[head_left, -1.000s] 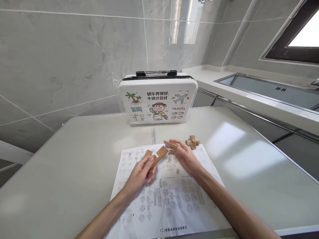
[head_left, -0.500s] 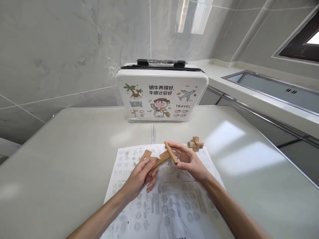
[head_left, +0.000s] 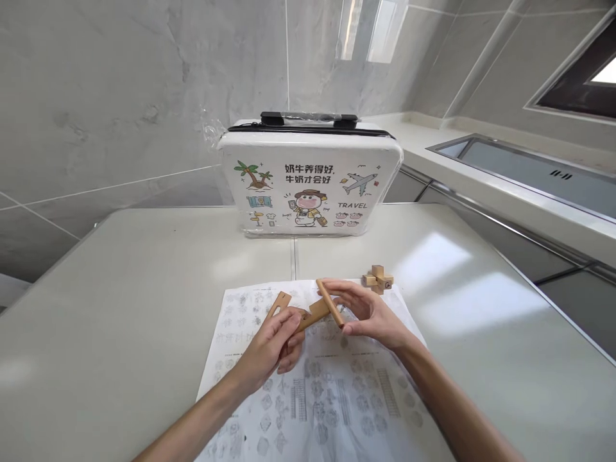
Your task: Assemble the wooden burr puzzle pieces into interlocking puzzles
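Observation:
My left hand (head_left: 279, 340) is closed on flat wooden puzzle pieces above a printed sheet. One slotted wooden piece (head_left: 279, 305) sticks up past its fingers, and a notched wooden piece (head_left: 317, 312) reaches from it toward the right. Between the thumb and fingers of my right hand (head_left: 370, 311) is another wooden puzzle piece (head_left: 330, 303), held slantwise by its two ends. The notched piece meets this slanted one near its middle; whether it passes through a slot there I cannot tell. My left fingers hide where the pieces in that hand join.
The printed instruction sheet (head_left: 269, 417) lies creased on the white table (head_left: 120, 308). At its far right corner sits an assembled wooden burr puzzle (head_left: 378, 280). A white plastic-wrapped suitcase (head_left: 308, 173) stands at the back, before a grey tiled wall. A counter with a sink (head_left: 529, 170) is on the right.
Both hands keep their grips with almost the same pose. The pieces between them have shifted and turned slightly, and the whole view has moved a little.

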Motion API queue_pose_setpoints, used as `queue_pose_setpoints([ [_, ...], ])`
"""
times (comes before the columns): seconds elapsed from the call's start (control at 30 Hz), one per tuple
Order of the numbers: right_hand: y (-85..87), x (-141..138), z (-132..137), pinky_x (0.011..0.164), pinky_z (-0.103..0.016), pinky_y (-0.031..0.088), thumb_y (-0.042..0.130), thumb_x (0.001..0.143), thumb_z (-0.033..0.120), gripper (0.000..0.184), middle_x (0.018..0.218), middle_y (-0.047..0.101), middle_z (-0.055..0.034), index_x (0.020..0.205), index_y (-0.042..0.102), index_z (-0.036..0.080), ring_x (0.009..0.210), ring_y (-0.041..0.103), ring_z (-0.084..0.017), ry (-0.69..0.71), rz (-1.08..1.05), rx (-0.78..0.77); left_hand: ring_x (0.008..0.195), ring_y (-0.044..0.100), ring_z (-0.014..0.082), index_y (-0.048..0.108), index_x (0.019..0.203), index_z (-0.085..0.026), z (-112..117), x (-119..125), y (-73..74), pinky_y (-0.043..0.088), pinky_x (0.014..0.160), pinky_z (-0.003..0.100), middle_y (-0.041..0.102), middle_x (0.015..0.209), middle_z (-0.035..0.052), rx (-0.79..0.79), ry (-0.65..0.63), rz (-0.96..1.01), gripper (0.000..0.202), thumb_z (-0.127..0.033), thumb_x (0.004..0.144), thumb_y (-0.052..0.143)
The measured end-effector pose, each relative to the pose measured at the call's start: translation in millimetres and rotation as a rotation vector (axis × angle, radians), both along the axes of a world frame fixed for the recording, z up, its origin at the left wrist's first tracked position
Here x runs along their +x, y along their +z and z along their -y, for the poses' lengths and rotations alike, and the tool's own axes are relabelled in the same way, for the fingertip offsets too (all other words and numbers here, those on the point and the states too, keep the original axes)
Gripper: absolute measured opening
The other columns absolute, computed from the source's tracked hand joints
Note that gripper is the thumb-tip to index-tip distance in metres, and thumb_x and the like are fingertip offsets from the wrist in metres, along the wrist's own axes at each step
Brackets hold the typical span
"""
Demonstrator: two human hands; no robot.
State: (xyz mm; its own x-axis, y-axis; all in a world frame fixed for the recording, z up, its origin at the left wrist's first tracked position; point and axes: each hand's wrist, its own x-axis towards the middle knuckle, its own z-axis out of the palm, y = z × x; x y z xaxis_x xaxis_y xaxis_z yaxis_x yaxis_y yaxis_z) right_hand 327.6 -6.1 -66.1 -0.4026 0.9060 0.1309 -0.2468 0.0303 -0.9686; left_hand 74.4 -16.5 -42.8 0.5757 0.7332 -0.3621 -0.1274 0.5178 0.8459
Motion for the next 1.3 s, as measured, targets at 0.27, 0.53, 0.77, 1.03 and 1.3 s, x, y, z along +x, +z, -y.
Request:
queue_pose_setpoints([
  [0.27,-2.8,3.0,-0.3,0.113,-0.046,0.046,0.098,0.074,0.038,0.075,0.158,0.052,-0.009,0.141,0.064,0.036,0.137,0.057,-0.032,0.053,0.024,-0.005,0.044,0.024,0.0027,0.054,0.101,-0.021,-0.5,-1.1,-2.5,0.022,0.04,0.015,0.033,0.066,-0.0105,-0.017,-0.024,0.007,0.038,-0.058,0.1,0.063],
  [0.53,0.3,5.6,2.9,0.109,-0.046,0.051,0.098,0.072,0.039,0.083,0.152,0.057,-0.0098,0.145,0.06,0.035,0.126,0.064,-0.031,0.021,0.147,0.015,0.043,0.027,0.0021,0.053,0.1,-0.02,0.1,-0.4,-4.7,0.024,0.038,0.015,0.037,0.067,-0.0103,-0.027,-0.005,0.019,0.041,-0.06,0.097,0.066],
  [0.77,7.2,3.9,7.2,0.109,-0.046,0.053,0.098,0.072,0.037,0.081,0.149,0.059,-0.0078,0.144,0.061,0.035,0.116,0.068,-0.027,-0.041,0.235,0.059,0.041,0.027,0.0024,0.053,0.1,-0.021,0.4,0.2,-1.9,0.023,0.037,0.016,0.038,0.067,-0.0102,0.002,-0.017,-0.011,0.042,-0.062,0.098,0.064],
  [1.03,0.7,9.5,5.2,0.092,-0.038,0.062,0.098,0.071,0.04,0.085,0.14,0.066,-0.0096,0.147,0.06,0.033,0.112,0.071,-0.028,0.05,0.164,-0.015,0.042,0.026,0.0023,0.055,0.103,-0.02,2.3,-0.5,4.0,0.02,0.038,0.016,0.035,0.068,-0.0099,0.041,-0.075,-0.023,0.042,-0.061,0.099,0.061],
  [1.3,-0.2,5.8,7.1,0.105,-0.045,0.054,0.098,0.071,0.046,0.09,0.119,0.073,-0.007,0.149,0.056,0.03,0.107,0.069,-0.027,-0.017,0.286,0.053,0.042,0.026,0.0023,0.055,0.105,-0.02,2.3,0.3,-3.0,0.022,0.038,0.016,0.036,0.068,-0.0102,0.031,-0.016,-0.014,0.043,-0.061,0.098,0.063],
])
